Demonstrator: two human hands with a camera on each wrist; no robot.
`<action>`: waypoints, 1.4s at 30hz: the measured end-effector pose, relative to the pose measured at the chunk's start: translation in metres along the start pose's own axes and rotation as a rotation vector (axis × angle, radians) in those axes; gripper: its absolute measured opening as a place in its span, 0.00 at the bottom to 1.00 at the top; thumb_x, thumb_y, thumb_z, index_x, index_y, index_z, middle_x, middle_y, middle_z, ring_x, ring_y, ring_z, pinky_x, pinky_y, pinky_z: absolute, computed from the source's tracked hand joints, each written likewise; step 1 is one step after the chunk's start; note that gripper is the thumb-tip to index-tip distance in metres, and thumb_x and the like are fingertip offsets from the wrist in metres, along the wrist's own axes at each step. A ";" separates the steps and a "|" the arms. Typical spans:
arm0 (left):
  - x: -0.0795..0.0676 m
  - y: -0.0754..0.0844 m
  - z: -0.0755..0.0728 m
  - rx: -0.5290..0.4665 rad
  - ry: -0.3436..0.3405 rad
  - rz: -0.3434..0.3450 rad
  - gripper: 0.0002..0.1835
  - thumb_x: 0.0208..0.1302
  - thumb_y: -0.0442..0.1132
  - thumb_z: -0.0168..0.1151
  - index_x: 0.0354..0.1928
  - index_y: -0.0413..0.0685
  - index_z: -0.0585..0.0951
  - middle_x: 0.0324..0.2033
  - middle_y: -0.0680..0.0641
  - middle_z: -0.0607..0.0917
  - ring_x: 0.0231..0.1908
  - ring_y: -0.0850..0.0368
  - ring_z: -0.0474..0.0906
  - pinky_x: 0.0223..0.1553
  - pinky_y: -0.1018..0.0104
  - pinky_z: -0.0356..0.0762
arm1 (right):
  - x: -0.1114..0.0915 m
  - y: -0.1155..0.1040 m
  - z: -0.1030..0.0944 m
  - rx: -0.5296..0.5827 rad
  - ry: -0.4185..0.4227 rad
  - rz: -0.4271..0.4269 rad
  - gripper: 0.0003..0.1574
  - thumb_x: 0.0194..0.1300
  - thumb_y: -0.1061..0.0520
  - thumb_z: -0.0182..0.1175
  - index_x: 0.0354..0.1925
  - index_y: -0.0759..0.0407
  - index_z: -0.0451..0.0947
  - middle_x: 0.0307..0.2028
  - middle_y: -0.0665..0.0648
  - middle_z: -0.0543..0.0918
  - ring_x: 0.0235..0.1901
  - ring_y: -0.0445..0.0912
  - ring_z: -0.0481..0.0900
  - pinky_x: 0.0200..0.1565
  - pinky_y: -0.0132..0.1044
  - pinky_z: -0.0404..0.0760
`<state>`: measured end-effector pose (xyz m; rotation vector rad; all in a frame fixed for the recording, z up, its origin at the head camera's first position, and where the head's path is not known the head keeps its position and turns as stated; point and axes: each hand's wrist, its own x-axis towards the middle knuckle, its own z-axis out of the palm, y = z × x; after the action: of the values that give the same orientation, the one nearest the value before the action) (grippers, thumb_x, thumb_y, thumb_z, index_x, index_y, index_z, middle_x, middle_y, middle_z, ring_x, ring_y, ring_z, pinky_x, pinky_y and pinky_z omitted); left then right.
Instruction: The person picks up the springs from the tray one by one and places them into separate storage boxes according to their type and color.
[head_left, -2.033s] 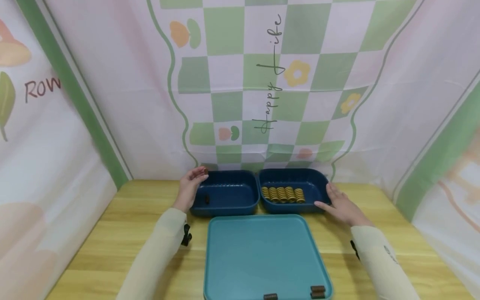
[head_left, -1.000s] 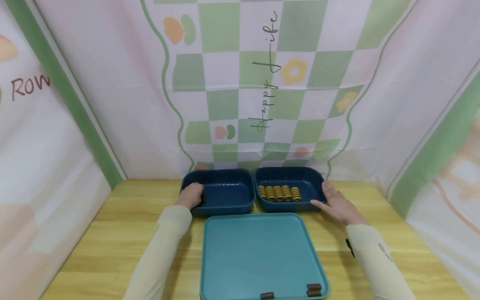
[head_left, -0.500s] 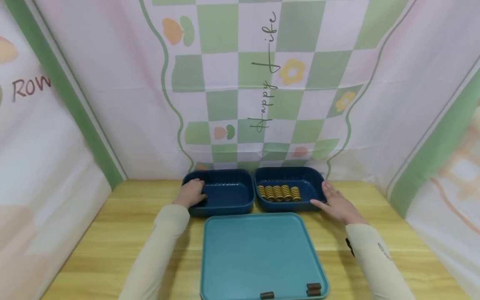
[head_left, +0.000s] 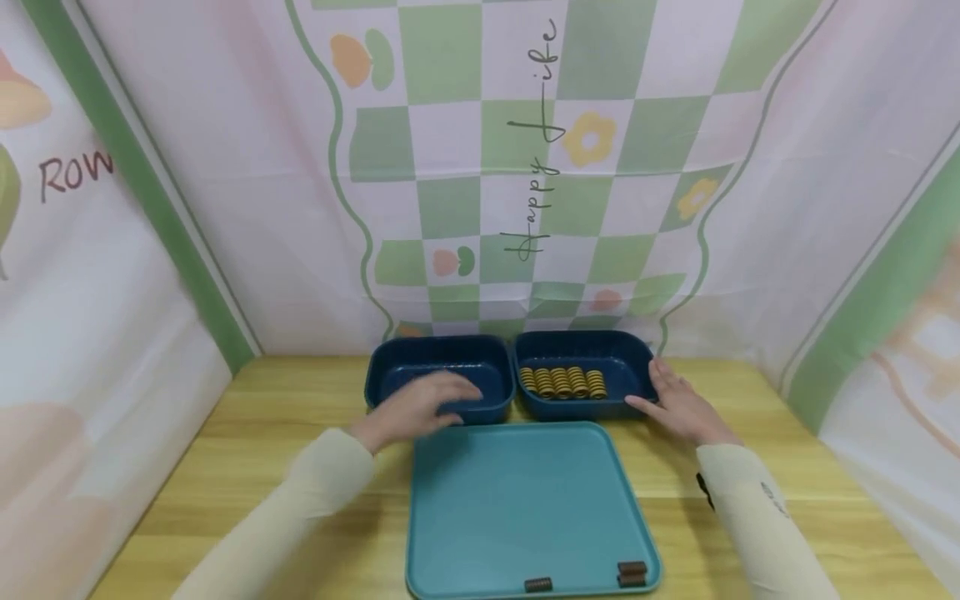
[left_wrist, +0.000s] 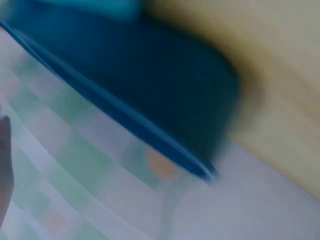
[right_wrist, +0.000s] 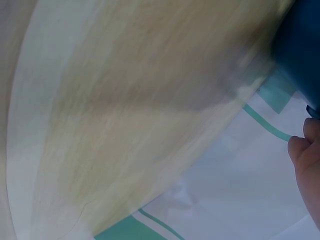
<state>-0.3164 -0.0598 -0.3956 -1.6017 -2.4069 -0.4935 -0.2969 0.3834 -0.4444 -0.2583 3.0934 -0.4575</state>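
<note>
My left hand hovers over the front of the left blue bin, fingers pointing right and loosely bent, thumb apart; nothing shows between them. It hides much of that bin's floor. My right hand rests at the right end of the other blue bin, fingers along the rim and thumb at the front wall. Inside that bin stand several gold ribbed stacks in a row. In the right wrist view, fingertips meet the bin's edge.
A teal tray lies in front of the bins on the wooden table. Near its front edge are a dark brown ribbed piece and a pair of similar pieces. A patterned curtain hangs directly behind the bins.
My left hand, which held a small brown piece at the left bin's rim, reached down inside, then came out and swung right, loosely open. My right hand stays at its bin.
</note>
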 end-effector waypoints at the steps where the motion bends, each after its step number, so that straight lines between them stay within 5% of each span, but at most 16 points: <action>1: 0.000 0.012 0.005 -0.033 -0.029 0.053 0.22 0.55 0.35 0.69 0.53 0.43 0.79 0.52 0.47 0.80 0.55 0.54 0.74 0.58 0.65 0.69 | 0.000 0.000 0.000 -0.001 0.000 -0.003 0.60 0.67 0.31 0.46 0.70 0.75 0.37 0.70 0.75 0.39 0.67 0.71 0.41 0.63 0.66 0.45; 7: -0.001 0.076 0.038 -0.082 -0.305 0.299 0.26 0.58 0.41 0.67 0.59 0.48 0.76 0.57 0.52 0.77 0.60 0.61 0.69 0.61 0.76 0.60 | 0.001 0.001 -0.001 -0.013 -0.001 -0.002 0.60 0.67 0.31 0.45 0.70 0.75 0.38 0.70 0.75 0.40 0.67 0.71 0.41 0.63 0.66 0.45; 13: -0.001 0.100 0.061 -0.142 -0.466 0.395 0.25 0.63 0.37 0.62 0.62 0.48 0.73 0.60 0.54 0.74 0.61 0.67 0.66 0.59 0.83 0.58 | 0.001 0.002 -0.001 -0.008 -0.006 -0.002 0.60 0.67 0.31 0.45 0.70 0.76 0.38 0.70 0.74 0.38 0.67 0.70 0.41 0.63 0.66 0.44; 33: -0.002 0.114 0.087 -0.238 -0.460 0.425 0.17 0.67 0.29 0.54 0.56 0.45 0.78 0.51 0.52 0.80 0.55 0.67 0.72 0.53 0.87 0.62 | -0.002 -0.003 0.000 -0.003 0.013 -0.004 0.59 0.67 0.31 0.46 0.70 0.76 0.37 0.70 0.75 0.39 0.67 0.72 0.42 0.63 0.65 0.45; 42: 0.001 0.115 0.086 -0.261 -0.487 0.404 0.18 0.70 0.30 0.49 0.59 0.46 0.76 0.56 0.52 0.78 0.58 0.69 0.69 0.55 0.86 0.61 | 0.000 -0.001 -0.003 0.000 0.012 -0.018 0.59 0.68 0.32 0.46 0.70 0.76 0.35 0.70 0.75 0.37 0.67 0.71 0.41 0.63 0.66 0.44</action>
<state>-0.2099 0.0149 -0.4559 -2.4994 -2.2854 -0.3852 -0.2973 0.3830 -0.4414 -0.2845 3.1048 -0.4613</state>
